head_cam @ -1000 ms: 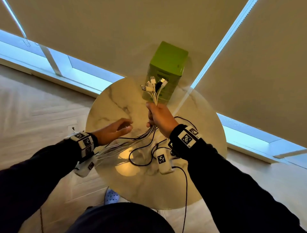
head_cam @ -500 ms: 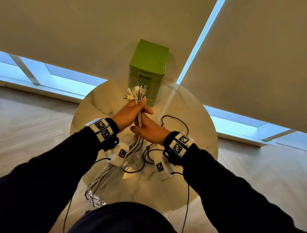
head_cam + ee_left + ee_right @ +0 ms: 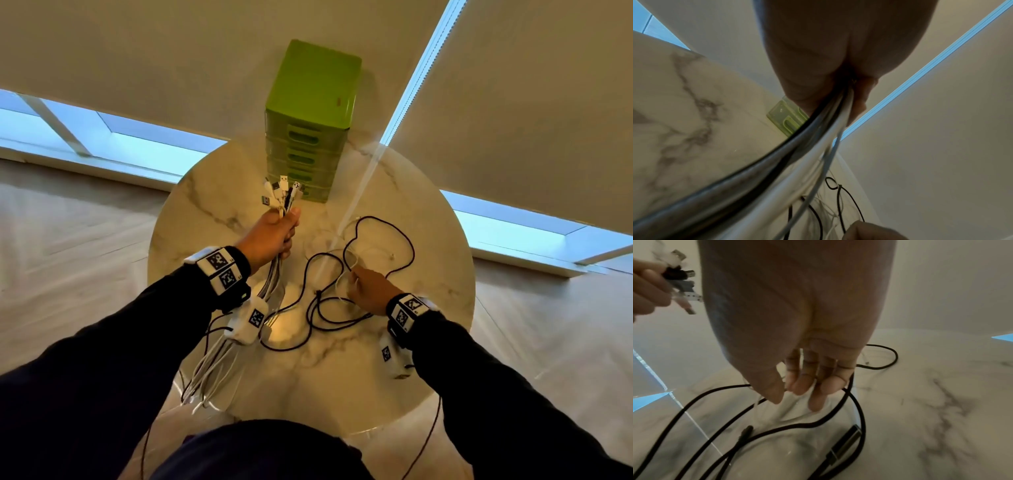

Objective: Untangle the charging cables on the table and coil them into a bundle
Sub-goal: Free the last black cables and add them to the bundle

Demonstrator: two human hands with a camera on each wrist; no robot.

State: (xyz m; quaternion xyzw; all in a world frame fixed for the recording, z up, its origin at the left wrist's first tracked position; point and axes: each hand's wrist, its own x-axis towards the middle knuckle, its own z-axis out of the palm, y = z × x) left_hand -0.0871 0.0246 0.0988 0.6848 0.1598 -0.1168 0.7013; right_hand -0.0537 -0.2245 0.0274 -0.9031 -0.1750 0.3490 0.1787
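Charging cables, thin white and black cords with USB plugs, appear in two groups on the round, white, grey-veined marble table [image 3: 428,359]. Nearest you, the free tails of the gathered bundle [image 3: 219,356] spill over the table's near-left edge and hang below it; should you pull upward, these tails may whip or snag on the rim. Farther in, your left hand [image 3: 270,236] is clenched round that bundle just under the fanned plug ends [image 3: 282,192], holding it raised above the surface. The left wrist view shows the cords running straight out of the fist. A slackened fist would let single cords slide down and undo the alignment of the plugs.

To the right, the loose black cable [image 3: 380,233] lies in overlapping loops together with a thin white cable [image 3: 342,281], hard to see against the marble. Your right hand [image 3: 370,291] reaches down into these loops; in the right wrist view its fingers [image 3: 816,400] are curled over the white cord, though whether they actually pinch it cannot be told. Lifting one strand here is likely to drag the crossed loops along, and could tighten the small knot-like crossing [image 3: 318,293] near the centre.

Farthest, the green plastic drawer unit [image 3: 313,113] stands at the far edge, just beyond the plugs; a forward swing of the bundle could strike it.
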